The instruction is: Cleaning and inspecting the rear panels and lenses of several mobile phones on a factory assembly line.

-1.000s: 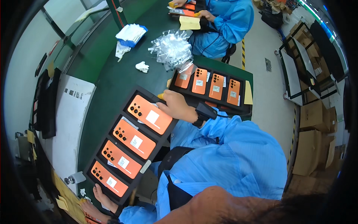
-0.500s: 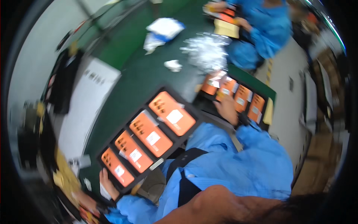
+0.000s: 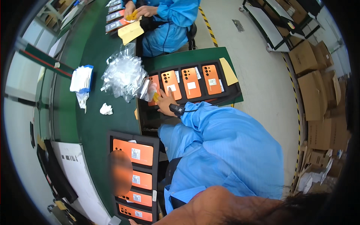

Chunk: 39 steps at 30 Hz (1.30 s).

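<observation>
Right hand (image 3: 166, 104) spreads over orange phones (image 3: 171, 82); left hand (image 3: 133, 222), mostly cropped, has unclear grip.

Near-tray stickers (image 3: 135, 153): white, with dark code-like print, on orange phones (image 3: 146, 154); too small to read.
Far-tray stickers (image 3: 212, 82): white, on upright-lying phones (image 3: 210, 72); illegible.
White panel (image 3: 71, 170): row of dark square marks (image 3: 70, 158), undecipherable.
Floor tape (image 3: 208, 26): yellow-and-black warning stripes.

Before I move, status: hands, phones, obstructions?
Right hand over two leftmost orange smartphones in right tray, grip unclear. Left hand mostly out of frame, by lower end of left tray. Clear plastic bags overlap leftmost smartphone.
</observation>
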Available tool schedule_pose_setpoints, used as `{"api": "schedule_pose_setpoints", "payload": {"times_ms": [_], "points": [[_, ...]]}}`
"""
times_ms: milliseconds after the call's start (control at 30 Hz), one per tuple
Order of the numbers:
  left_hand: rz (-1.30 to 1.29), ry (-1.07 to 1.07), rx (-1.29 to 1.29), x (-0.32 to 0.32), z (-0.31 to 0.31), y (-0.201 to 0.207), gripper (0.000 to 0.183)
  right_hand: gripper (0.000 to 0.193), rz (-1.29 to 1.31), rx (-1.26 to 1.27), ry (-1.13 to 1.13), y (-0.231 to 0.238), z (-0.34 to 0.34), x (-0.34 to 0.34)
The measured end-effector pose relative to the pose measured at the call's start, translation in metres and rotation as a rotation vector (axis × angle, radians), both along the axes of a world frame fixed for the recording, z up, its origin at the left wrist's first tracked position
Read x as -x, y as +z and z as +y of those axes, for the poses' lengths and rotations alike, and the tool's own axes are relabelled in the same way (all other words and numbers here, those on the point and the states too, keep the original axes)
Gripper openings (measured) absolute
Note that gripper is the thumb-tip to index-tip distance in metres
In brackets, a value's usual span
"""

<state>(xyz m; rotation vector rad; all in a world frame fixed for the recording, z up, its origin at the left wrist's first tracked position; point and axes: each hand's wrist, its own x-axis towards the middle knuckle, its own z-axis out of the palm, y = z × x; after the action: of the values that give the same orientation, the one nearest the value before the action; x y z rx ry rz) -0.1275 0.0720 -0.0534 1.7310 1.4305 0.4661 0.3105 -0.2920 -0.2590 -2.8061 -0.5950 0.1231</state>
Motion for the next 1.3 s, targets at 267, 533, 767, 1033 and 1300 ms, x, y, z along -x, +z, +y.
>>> {"api": "schedule_pose_setpoints", "payload": {"times_ms": [267,533,767,1033,1300], "points": [[0.059,-0.038,-0.027,-0.019,-0.006,0.013,0.044,0.042,-0.162,-0.31,-0.111,0.025,-0.01,0.032],[0.07,-0.06,-0.061,-0.02,-0.01,0.025,0.041,0.054,0.494,-1.016,0.183,0.134,0.005,0.105],[0.026,-0.056,-0.09,-0.011,-0.009,0.04,0.038,0.048,0.865,-1.105,0.081,0.155,0.006,0.101],[-0.565,-0.472,0.116,-0.094,-0.019,0.064,0.045,0.033,0.655,-1.455,-0.241,0.177,-0.115,0.134],[-0.572,-1.019,0.06,-0.242,-0.151,0.03,0.061,0.036,0.192,-1.426,-0.545,0.19,-0.324,0.193]]}}
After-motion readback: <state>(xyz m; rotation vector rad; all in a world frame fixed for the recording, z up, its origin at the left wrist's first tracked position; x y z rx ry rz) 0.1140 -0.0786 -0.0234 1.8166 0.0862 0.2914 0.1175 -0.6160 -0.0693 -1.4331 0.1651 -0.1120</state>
